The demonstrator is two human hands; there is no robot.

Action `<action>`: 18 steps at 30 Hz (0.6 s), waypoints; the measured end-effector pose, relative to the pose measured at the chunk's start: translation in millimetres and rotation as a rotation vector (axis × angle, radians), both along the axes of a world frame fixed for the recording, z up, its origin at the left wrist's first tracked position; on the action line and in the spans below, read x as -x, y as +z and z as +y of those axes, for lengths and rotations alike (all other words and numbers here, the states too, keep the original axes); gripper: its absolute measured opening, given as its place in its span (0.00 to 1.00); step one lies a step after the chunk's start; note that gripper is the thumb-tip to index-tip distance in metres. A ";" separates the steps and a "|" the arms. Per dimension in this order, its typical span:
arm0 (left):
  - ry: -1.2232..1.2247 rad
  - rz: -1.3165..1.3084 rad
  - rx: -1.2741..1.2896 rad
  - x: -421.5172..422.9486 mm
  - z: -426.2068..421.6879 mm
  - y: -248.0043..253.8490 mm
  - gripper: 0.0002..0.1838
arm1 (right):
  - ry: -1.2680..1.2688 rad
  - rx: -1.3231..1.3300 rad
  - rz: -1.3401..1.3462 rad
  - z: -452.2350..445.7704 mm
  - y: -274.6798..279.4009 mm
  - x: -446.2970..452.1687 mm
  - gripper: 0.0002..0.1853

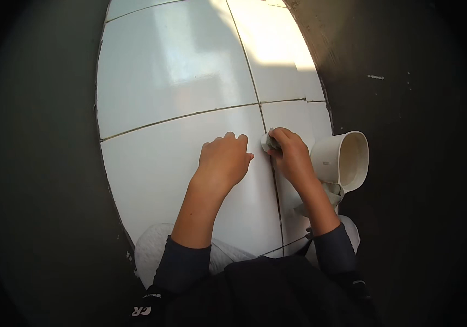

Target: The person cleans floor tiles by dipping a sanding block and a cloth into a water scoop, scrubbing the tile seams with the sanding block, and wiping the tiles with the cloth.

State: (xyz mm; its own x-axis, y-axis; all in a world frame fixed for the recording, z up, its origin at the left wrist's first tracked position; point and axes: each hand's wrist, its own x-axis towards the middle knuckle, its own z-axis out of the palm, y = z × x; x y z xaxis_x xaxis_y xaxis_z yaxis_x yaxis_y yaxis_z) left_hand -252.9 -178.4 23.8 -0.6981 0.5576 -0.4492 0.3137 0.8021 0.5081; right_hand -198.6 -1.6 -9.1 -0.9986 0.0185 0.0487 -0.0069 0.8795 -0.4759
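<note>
My right hand [293,158] is closed around a small pale grey-white wad [266,143], its edge poking out past the thumb and fingers just above the tile joint. I cannot make out whether the wad is cloth or something firmer. To its left, my left hand [223,159] hovers over or rests on the white tiles [151,163], back up, fingers curled under and thumb pointing right. Its fingertips and anything inside them are hidden. A cream plastic mug [329,158] sits right of my right wrist, its mouth facing right.
Crumpled greyish material [332,192] lies below the mug, partly behind my right forearm. Dark grey floor [408,163] borders the tiled strip on both sides. Bright sunlight falls on the far tiles. My light grey trouser leg [154,242] shows at the lower left.
</note>
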 end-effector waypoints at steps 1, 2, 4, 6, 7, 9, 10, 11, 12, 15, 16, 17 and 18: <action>0.000 -0.002 0.002 -0.4 -0.5 0.1 0.17 | -0.002 -0.012 -0.024 -1.1 1.0 -8.8 0.17; -0.004 -0.011 0.004 -0.6 -0.4 1.2 0.17 | -0.003 -0.012 -0.026 -1.1 0.2 -8.7 0.17; -0.013 -0.017 0.005 -1.1 0.8 1.9 0.17 | 0.035 -0.028 -0.060 2.1 -0.8 -3.5 0.16; -0.011 -0.032 0.024 -1.0 0.6 2.2 0.17 | 0.048 -0.023 0.019 5.9 -9.3 21.8 0.16; -0.009 -0.030 0.025 -1.0 0.0 1.6 0.17 | 0.066 -0.017 0.098 7.0 -13.2 38.8 0.16; 0.015 0.003 -0.010 -2.2 -1.4 -0.8 0.16 | 0.059 -0.018 0.084 8.9 -15.0 72.4 0.15; 0.016 -0.001 -0.008 -1.4 -1.8 -0.3 0.16 | 0.047 -0.024 0.064 8.5 -14.8 79.0 0.15; 0.005 -0.022 0.018 1.3 -1.4 0.7 0.16 | 0.045 -0.024 0.063 7.5 -14.4 78.2 0.15; -0.009 -0.043 0.044 2.6 -0.4 1.5 0.16 | 0.037 -0.041 0.056 6.9 -13.7 75.7 0.15; 0.001 -0.023 0.033 1.6 0.4 1.2 0.16 | 0.038 -0.060 -0.010 5.9 -1.1 49.0 0.16; 0.003 -0.025 0.034 0.3 -0.2 0.8 0.16 | 0.049 -0.059 -0.076 4.3 2.1 33.8 0.17; 0.007 -0.017 0.015 -0.6 -0.2 0.7 0.16 | 0.049 -0.059 -0.077 2.3 0.4 20.3 0.17; 0.010 -0.009 -0.004 -0.9 -0.1 1.0 0.16 | 0.038 -0.071 0.000 1.0 -3.1 7.4 0.16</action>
State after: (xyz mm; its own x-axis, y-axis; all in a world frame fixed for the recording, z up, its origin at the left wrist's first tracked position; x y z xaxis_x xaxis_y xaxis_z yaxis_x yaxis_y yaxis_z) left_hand -252.0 -178.5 24.8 -0.6999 0.5520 -0.4533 0.3008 0.8034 0.5139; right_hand -206.0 -0.6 -12.2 -0.9986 -0.0231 0.0485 -0.0411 0.9100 -0.4126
